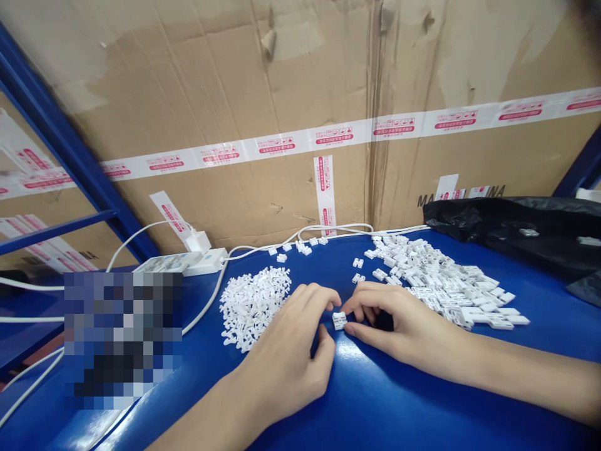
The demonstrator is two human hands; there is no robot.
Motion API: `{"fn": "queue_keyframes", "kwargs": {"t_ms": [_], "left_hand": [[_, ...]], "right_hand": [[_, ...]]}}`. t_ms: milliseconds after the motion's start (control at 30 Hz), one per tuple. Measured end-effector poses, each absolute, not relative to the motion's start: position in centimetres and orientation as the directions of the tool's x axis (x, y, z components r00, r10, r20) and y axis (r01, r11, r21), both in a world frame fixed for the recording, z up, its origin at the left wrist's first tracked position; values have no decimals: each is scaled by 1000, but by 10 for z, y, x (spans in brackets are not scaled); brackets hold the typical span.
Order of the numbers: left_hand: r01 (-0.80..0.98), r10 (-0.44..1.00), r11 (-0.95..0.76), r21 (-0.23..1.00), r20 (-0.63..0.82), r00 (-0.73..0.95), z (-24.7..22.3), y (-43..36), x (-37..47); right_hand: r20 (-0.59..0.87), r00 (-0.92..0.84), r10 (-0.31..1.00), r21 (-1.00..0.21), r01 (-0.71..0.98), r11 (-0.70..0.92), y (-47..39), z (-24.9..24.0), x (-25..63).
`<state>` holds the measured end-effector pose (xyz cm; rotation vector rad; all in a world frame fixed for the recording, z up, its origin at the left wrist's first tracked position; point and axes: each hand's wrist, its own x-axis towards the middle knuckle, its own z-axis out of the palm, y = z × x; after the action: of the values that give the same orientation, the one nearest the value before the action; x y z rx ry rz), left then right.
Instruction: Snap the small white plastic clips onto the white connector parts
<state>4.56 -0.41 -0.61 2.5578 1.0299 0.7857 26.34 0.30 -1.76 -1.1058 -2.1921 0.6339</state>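
Note:
A small white plastic block (339,321) with slots in its side, resembling a wire connector, is between the thumb and index finger of my right hand (392,316). Just left of it, my left hand (305,344) is curved with its thumb and index finger apart, and no piece shows between them. Behind the left hand lies a heap of tiny white plastic pieces (253,304), partly covered by that hand. A larger pile of flat white blocks (441,279) spreads out beyond my right hand.
Several loose white blocks (305,248) lie near the white cable (263,248) at the back. A power strip (204,262) with a plugged-in adapter (198,242) is at left, near a blurred-out patch. Black plastic sheeting (511,222) lies back right. Cardboard (263,194) stands behind the blue table (422,413).

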Motion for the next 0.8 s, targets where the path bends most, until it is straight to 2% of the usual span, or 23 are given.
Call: {"fn": "queue_keyframes", "kwargs": {"t_ms": [333,433,500,567,667,800], "left_hand": [[592,723,-687,421,312,616,-4,-7,44],[602,724,-689,404,398,563,-2,-3,42],[653,723,-675,345,488,489,1,4,35],[750,741,-611,253,516,430,4,14,25],[842,784,-514,161,486,385,6,24,10],[880,810,-469,73,432,396,4,24,7]], "right_hand": [[282,-478,832,-643,549,534,1,-17,263],[272,-482,833,-644,552,530,1,-15,263],[263,-485,834,-648,552,525,0,-15,262],[256,-487,835,-652,550,521,0,-14,263],[254,-491,834,-658,544,521,0,-15,263],[258,-488,834,-658,543,521,1,-17,264]]}}
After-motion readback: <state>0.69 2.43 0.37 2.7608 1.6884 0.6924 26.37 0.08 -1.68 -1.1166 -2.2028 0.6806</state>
